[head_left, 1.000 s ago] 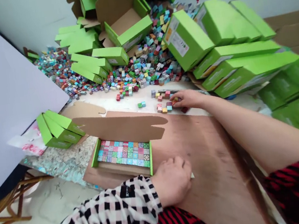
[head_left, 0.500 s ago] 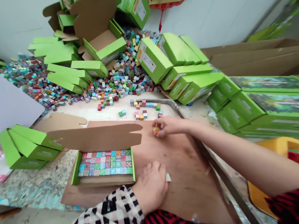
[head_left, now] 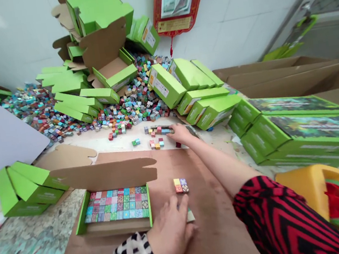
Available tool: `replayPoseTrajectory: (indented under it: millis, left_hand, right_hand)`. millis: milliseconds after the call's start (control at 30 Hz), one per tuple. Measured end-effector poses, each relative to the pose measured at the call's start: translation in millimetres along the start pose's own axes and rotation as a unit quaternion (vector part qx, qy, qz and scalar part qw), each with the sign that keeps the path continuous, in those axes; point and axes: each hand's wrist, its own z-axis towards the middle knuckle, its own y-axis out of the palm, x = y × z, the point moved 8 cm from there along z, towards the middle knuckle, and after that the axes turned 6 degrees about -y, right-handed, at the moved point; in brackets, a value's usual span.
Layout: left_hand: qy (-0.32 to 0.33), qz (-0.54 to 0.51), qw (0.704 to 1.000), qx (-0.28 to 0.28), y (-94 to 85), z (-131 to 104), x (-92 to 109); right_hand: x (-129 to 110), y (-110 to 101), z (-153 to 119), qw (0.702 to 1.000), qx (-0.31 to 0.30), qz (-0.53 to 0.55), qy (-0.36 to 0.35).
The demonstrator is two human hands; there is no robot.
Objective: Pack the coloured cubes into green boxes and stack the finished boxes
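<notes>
Though I can't tell whether either grip is closed, the right hand (head_left: 180,134) is at loose cubes (head_left: 159,131) above centre, the left hand (head_left: 171,231) lower centre. A forward nudge from the latter could scatter the four-cube block (head_left: 181,185) mid-frame, not on the board (head_left: 212,204) half a second ago.

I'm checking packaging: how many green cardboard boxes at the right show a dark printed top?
2: a far green box, beside the brown cardboard, and a near green box, closer to the camera. Boxes underneath may have printed tops that are hidden.
</notes>
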Motion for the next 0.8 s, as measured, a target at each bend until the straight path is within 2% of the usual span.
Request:
replayPoseTrajectory:
  millis: [33, 100, 167, 233, 267, 333, 367, 400, 467, 533, 600, 700, 800]
  left_hand:
    - [0.012, 0.022, 1.0, 0.002, -6.8, -3, 4]
    - [0.061, 0.063, 0.996, 0.022, -34.9, -13, 15]
    - [0.135, 0.046, 0.986, 0.081, -88.1, -25, 26]
    - [0.158, 0.006, 0.976, 0.15, -157.0, -26, 23]
    - [0.145, -0.007, 0.973, 0.178, -191.2, -19, 15]
    - [0.068, 0.025, 0.981, 0.178, -242.6, 15, -11]
    - [0.027, 0.055, 0.985, 0.16, -259.2, 38, -26]
    - [-0.013, 0.092, 0.988, 0.127, -268.1, 64, -40]
    - [-0.069, 0.168, 0.983, 0.037, -266.2, 115, -68]
    - [-0.072, 0.195, 0.978, 0.004, -254.8, 159, -85]
    - [-0.067, 0.214, 0.974, -0.027, -233.4, 195, -98]
    - [-0.055, 0.229, 0.97, -0.058, -198.7, 231, -111]
    - [-0.052, 0.231, 0.968, -0.084, -168.2, 254, -122]
  right_hand:
    - [-3, 5, 1, 1.0, 0.003, -0.001, 0.005]
    - [-8, 12, 1, 1.0, 0.005, -0.001, 0.006]
    - [-12, 17, -1, 1.0, 0.004, 0.0, 0.003]
    - [-11, 18, -1, 1.0, 0.001, 0.001, 0.005]
    - [-10, 18, -1, 1.0, -0.002, 0.002, 0.007]
    - [-7, 17, 2, 1.0, -0.013, 0.004, 0.012]
    - [-5, 16, 4, 1.0, -0.019, 0.006, 0.012]
    - [-5, 15, 5, 1.0, -0.026, 0.009, 0.012]
    - [-5, 14, 7, 0.999, -0.036, 0.014, 0.011]
    - [-6, 12, 7, 0.999, -0.041, 0.016, 0.012]
    - [-7, 10, 6, 0.999, -0.043, 0.015, 0.016]
    - [-9, 8, 4, 0.999, -0.047, 0.012, 0.016]
    - [-10, 8, 6, 0.998, -0.055, 0.008, 0.011]
